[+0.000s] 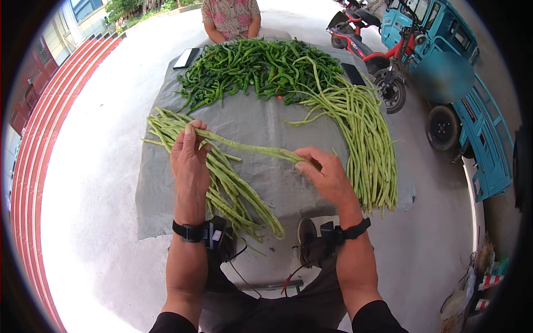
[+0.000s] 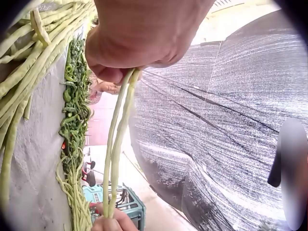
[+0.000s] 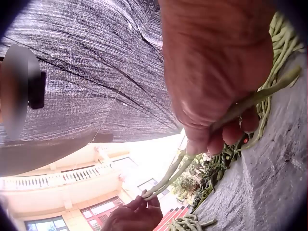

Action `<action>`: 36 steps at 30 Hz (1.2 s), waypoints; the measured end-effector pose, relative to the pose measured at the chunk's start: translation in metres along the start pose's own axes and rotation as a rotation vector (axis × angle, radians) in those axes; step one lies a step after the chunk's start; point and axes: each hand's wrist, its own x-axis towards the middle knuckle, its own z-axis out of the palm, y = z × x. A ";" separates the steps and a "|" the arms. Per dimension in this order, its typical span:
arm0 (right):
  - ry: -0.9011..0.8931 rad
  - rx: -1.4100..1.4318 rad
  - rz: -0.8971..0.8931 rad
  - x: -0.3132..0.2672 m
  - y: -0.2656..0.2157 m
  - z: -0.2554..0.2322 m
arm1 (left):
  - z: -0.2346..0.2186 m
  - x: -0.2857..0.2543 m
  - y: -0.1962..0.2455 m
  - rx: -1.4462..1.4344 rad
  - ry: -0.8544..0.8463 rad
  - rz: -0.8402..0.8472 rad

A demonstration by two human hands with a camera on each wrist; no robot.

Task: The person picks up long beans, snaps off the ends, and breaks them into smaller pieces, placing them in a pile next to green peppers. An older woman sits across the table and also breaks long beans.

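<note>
The left hand (image 1: pixel 190 161) pinches one end of two long beans (image 1: pixel 250 149); the right hand (image 1: pixel 327 175) grips the other end, fingers curled round them. The long beans are pale green, slender and slightly bumpy, stretched side by side between the hands just above the grey-covered tabletop (image 1: pixel 261 119). Their exact number is hard to confirm in the head view. A loose bundle of beans (image 1: pixel 233 194) lies beneath the left hand. A second bean pile (image 1: pixel 369 144) lies right of the right hand. Dark green peppers (image 1: pixel 255 66) are heaped at the far edge.
</note>
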 end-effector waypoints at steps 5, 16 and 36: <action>-0.023 0.120 0.104 -0.001 -0.004 -0.001 | -0.004 0.002 0.000 0.076 0.079 0.004; -0.050 -0.017 0.163 0.001 -0.018 0.008 | -0.022 0.006 0.003 0.114 0.166 0.070; -0.028 -0.344 -0.281 0.021 -0.033 0.117 | -0.109 0.114 0.055 0.703 0.224 0.088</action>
